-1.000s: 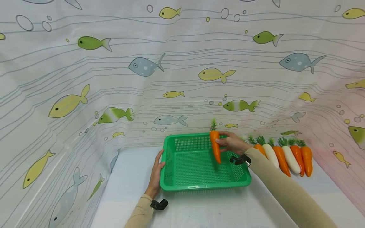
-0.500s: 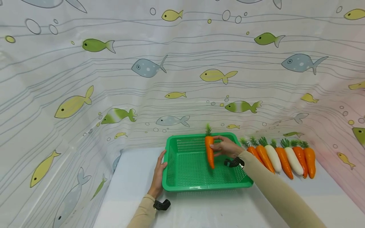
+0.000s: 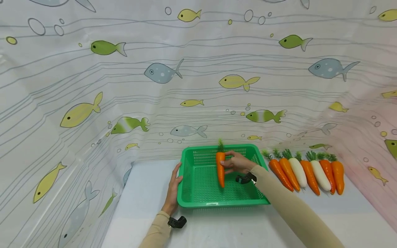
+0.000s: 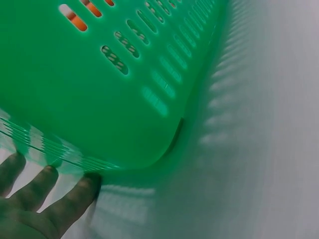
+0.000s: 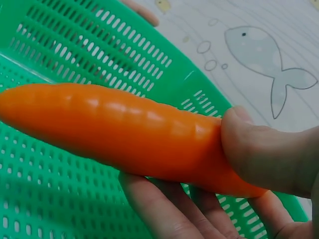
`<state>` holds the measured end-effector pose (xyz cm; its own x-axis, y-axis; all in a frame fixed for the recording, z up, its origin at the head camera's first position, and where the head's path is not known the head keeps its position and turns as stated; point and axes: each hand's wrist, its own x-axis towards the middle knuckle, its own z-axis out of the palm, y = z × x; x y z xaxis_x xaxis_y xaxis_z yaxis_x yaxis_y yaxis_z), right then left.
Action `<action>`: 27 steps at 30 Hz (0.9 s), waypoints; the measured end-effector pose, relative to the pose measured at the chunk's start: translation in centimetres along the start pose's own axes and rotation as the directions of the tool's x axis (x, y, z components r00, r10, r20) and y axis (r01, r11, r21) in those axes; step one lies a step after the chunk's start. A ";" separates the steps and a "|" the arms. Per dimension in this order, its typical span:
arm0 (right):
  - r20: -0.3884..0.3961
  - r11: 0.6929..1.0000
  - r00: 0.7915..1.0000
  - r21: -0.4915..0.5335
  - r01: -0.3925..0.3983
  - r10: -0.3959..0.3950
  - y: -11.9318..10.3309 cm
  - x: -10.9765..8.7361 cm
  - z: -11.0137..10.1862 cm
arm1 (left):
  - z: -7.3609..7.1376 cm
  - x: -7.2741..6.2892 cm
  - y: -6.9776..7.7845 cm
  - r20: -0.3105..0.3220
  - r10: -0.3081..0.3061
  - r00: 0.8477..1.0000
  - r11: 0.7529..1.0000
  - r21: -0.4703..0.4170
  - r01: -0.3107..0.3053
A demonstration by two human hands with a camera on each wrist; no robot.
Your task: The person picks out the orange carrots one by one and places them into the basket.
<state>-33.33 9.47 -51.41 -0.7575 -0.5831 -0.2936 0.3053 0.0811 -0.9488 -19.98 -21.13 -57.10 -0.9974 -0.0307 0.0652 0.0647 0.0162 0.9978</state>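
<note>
My right hand point(image 3: 237, 162) grips an orange carrot point(image 3: 220, 168) with a green leafy top over the green plastic basket point(image 3: 223, 204). In the right wrist view the thumb lies across the top of the carrot point(image 5: 134, 132) and the fingers curl under it. The basket's slotted floor shows beneath. My left hand point(image 3: 172, 189) rests against the basket's left side, fingers extended along the wall. Up close in the left wrist view, those fingertips point(image 4: 75, 199) touch the outside of the basket wall point(image 4: 99, 114) near a lower corner.
To the right of the basket lies a row of several carrots point(image 3: 310, 177) and white radishes point(image 3: 321, 175), leafy ends toward the back. A white table point(image 3: 223, 229) carries everything. A fish-patterned sheet point(image 3: 149, 103) rises behind and at both sides.
My right hand has carried the carrot leftward and slightly down over the basket, uncovering more of the carrot row. The left hand stays at the basket's side. The head view shifted slightly.
</note>
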 end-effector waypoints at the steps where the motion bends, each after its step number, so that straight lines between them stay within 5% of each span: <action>1: 0.003 1.000 1.000 0.002 -0.005 0.005 0.0 0.2 0.1 | 0.0 0.0 0.0 0.002 -0.001 1.000 1.000 -0.004 0.001; 27: 0.089 0.992 0.989 0.024 -0.125 0.122 0.1 3.6 3.8 | 0.3 0.1 0.2 -0.008 -0.005 1.000 1.000 -0.031 0.005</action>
<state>-33.80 4.35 -52.15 -0.6605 -0.6381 -0.3957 0.4108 0.1340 -0.9018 -20.08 -20.80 -56.86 -0.9975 -0.0387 0.0599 0.0605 -0.0147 0.9981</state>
